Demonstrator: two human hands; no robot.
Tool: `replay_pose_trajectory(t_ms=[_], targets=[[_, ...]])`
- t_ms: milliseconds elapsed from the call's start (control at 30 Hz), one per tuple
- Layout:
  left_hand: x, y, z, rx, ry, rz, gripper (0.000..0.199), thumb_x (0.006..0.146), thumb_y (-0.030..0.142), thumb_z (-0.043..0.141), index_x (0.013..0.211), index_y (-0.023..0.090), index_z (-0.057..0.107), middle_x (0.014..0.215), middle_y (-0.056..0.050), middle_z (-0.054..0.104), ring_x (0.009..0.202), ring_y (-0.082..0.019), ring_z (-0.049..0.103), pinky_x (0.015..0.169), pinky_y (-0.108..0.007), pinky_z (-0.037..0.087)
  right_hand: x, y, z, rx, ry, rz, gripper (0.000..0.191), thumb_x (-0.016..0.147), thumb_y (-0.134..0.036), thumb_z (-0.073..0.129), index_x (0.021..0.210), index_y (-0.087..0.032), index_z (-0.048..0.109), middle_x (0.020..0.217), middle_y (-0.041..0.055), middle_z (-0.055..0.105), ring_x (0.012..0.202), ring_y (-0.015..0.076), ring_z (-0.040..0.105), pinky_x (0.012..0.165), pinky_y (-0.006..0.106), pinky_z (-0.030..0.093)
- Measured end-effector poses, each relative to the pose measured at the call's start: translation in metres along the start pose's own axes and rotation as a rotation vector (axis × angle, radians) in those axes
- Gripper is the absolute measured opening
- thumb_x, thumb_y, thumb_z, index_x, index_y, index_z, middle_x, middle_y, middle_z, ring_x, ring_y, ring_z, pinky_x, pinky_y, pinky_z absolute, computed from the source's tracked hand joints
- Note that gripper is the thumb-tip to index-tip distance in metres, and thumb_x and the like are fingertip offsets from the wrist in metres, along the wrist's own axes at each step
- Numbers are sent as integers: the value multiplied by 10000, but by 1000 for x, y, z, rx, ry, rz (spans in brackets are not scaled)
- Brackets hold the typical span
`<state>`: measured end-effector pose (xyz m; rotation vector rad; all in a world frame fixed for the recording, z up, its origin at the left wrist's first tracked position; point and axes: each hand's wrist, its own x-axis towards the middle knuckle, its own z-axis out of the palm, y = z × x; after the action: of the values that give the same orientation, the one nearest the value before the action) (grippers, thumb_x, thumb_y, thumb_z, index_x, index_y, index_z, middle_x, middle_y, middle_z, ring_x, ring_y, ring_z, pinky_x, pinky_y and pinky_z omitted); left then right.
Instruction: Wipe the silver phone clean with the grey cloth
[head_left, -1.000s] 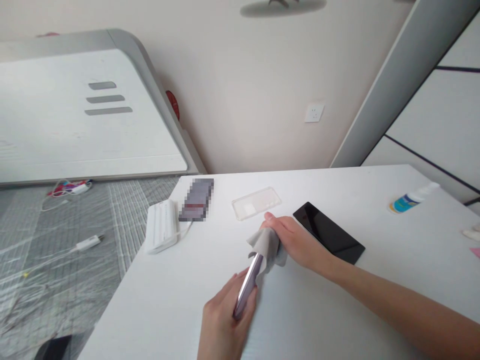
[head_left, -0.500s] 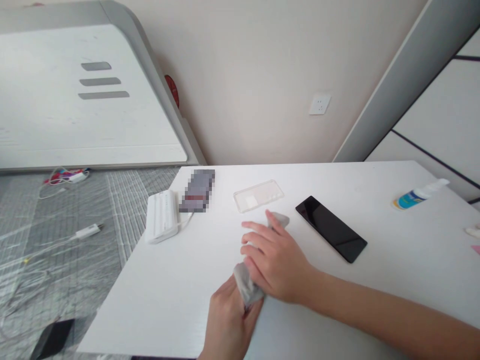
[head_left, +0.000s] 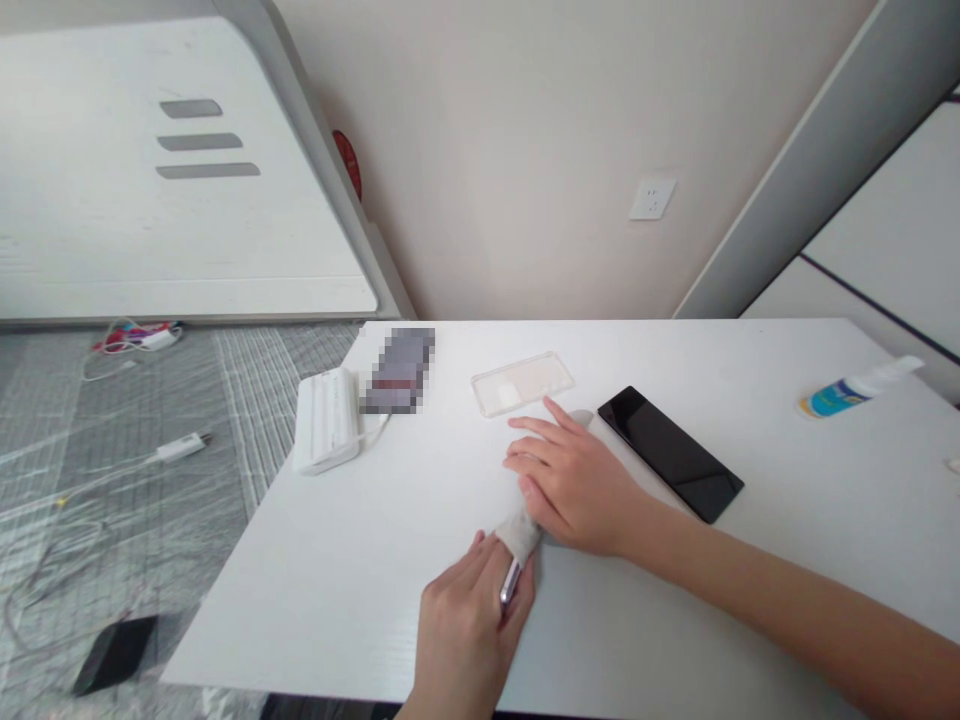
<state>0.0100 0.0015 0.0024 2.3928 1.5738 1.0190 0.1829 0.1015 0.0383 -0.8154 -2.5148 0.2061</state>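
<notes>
Grey cloth (head_left: 519, 535) overlies the slim silver-edged device (head_left: 511, 582), which I see to the left of the black phone (head_left: 671, 455). The device's long axis slants from my left hand (head_left: 469, 610), pinching its near end, toward my right hand (head_left: 577, 485), fingers spread above the cloth; whether they grip it, I can't tell.

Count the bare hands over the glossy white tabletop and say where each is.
2. The left hand, nearer the bottom edge, grips a slim silver-edged device; the right hand, above and to its right, lies over the light grey cloth. None appears hidden.
</notes>
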Motion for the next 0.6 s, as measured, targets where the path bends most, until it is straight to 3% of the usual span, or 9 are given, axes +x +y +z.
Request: replay_pose_trajectory(t_ms=[100, 167, 267, 367, 500, 600], targets=[[-3, -3, 1, 33, 73, 11, 313, 933, 106, 471, 647, 222, 524, 518, 18, 581, 452, -131, 605, 512, -220, 540, -8, -31, 11, 49, -33, -141, 347, 997, -282, 439, 1093, -120, 731, 1108, 104, 770, 1214, 273, 629, 1278, 500, 236], [-3, -3, 0, 34, 70, 2, 263, 904, 91, 452, 711, 213, 583, 586, -9, 653, 470, -144, 635, 454, -224, 511, -10, -34, 14, 51, -35, -179, 363, 986, -335, 458, 1073, -119, 736, 1095, 112, 773, 1119, 269, 665, 1239, 474, 318], [-1, -2, -1, 36, -3, -9, 153, 951, 167, 523, 947, 176, 676, 950, -106, 795, 776, -210, 784, 632, -263, 624, -6, -8, 8, 5, -8, -91, 335, 978, -305, 461, 1005, -142, 752, 1053, 105, 784, 1076, 279, 684, 1216, 505, 347], [-3, -1, 2, 51, -23, 29, 141, 990, 178, 565, 1075, 164, 676, 1143, -126, 787, 1092, -256, 761, 867, -311, 646, -1, 25, -1, -13, 36, 41, 339, 988, -217, 418, 1004, -160, 752, 1087, 92, 784, 1199, 290, 654, 1238, 551, 292], [-12, 0, 10, 149, -24, 110, 318, 985, 127, 563, 1298, 95, 611, 1274, -174, 739, 1185, -285, 721, 1010, -409, 611, -3, 40, -3, 93, 58, 134, 366, 1003, -167, 381, 1091, -179, 736, 1159, 53, 772, 1343, 262, 572, 1256, 546, 256], [-16, 0, 10, 189, -109, 137, 417, 967, 82, 523, 1383, 62, 551, 1315, -180, 718, 1255, -309, 679, 1029, -451, 602, -4, 42, -1, 168, 29, 193, 394, 1031, -170, 351, 1167, -185, 720, 1239, 44, 752, 1372, 245, 551, 1245, 543, 282]])
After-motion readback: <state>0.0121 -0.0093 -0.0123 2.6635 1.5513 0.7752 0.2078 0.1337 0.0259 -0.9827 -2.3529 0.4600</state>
